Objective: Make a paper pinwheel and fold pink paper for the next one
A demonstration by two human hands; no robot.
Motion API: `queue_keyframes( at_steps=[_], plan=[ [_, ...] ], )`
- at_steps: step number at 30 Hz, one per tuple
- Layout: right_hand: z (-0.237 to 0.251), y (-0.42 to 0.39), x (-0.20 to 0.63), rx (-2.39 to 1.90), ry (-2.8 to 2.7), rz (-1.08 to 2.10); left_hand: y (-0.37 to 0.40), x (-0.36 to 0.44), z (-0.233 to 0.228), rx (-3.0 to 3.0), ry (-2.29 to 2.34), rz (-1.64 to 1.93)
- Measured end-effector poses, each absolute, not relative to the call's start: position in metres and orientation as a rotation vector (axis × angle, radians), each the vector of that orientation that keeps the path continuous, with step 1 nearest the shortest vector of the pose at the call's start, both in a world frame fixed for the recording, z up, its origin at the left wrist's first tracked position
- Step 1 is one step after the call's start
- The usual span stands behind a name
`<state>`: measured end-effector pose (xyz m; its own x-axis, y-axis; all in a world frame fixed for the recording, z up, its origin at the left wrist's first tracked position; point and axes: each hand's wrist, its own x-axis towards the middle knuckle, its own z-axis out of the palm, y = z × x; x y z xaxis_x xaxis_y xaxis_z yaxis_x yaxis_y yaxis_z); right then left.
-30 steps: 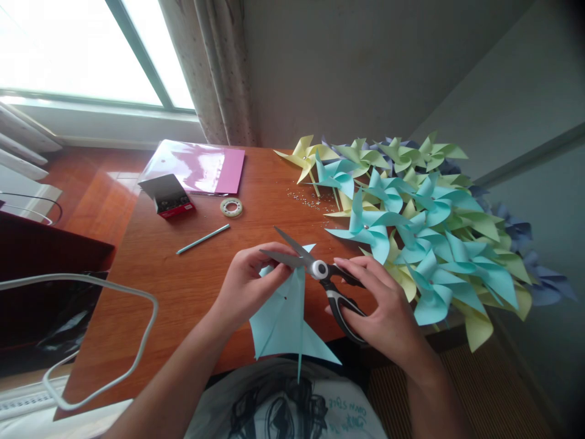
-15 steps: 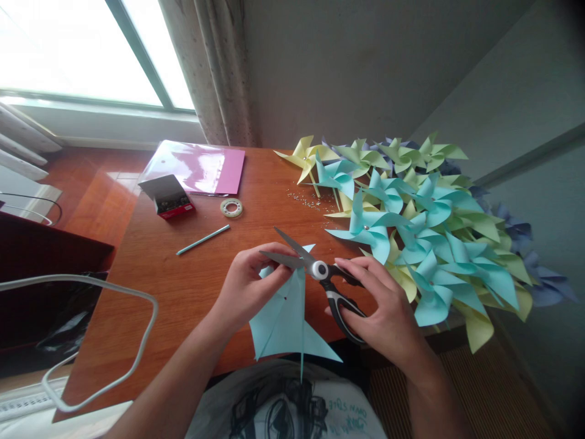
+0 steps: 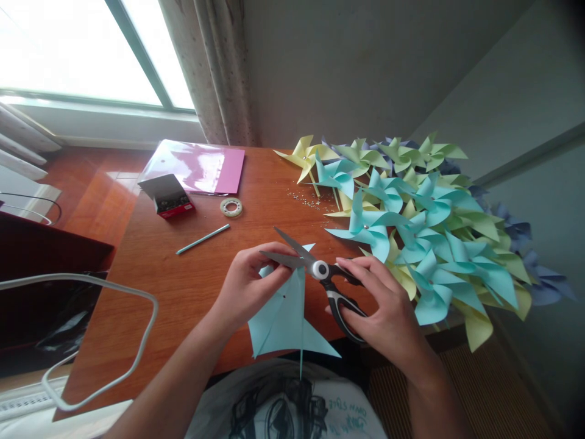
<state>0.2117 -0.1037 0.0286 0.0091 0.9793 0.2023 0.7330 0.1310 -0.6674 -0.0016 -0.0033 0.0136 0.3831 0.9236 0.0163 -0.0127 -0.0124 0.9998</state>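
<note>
near the close edge of the reddish-brown wooden desk (image 3: 183, 299), the left hand (image 3: 244, 286) pinches the upper part of a light blue paper shape with pointed corners (image 3: 281, 326), thumb and fingers nearly together. just to its right, the right hand (image 3: 384, 305) is curled partly closed round the black-and-grey handles of the metal-bladed scissors (image 3: 320, 270); their blades stand apart by the top of the paper, next to the left fingertips. farther left lie a thin pale blue stick (image 3: 203, 239), a flat ring-shaped tape roll (image 3: 231, 214), a small open red box (image 3: 176, 210) and pink sheets under shiny plastic (image 3: 231, 171). blue, yellow, green and purple paper pinwheels (image 3: 370, 228) crowd the right side.
</note>
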Motion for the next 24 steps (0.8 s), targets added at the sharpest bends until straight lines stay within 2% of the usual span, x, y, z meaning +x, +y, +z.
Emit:
queue_keyframes(
  at_steps=[13,24],
  plan=[
    [0.023,-0.102,0.215,-1.638,-1.731,0.522,-0.003,-0.002,0.010,1.394,0.852,0.921],
    [-0.006,-0.088,0.208,-1.610,-1.215,0.943,-0.003,-0.001,0.015,1.231,0.914,0.971]
  ],
)
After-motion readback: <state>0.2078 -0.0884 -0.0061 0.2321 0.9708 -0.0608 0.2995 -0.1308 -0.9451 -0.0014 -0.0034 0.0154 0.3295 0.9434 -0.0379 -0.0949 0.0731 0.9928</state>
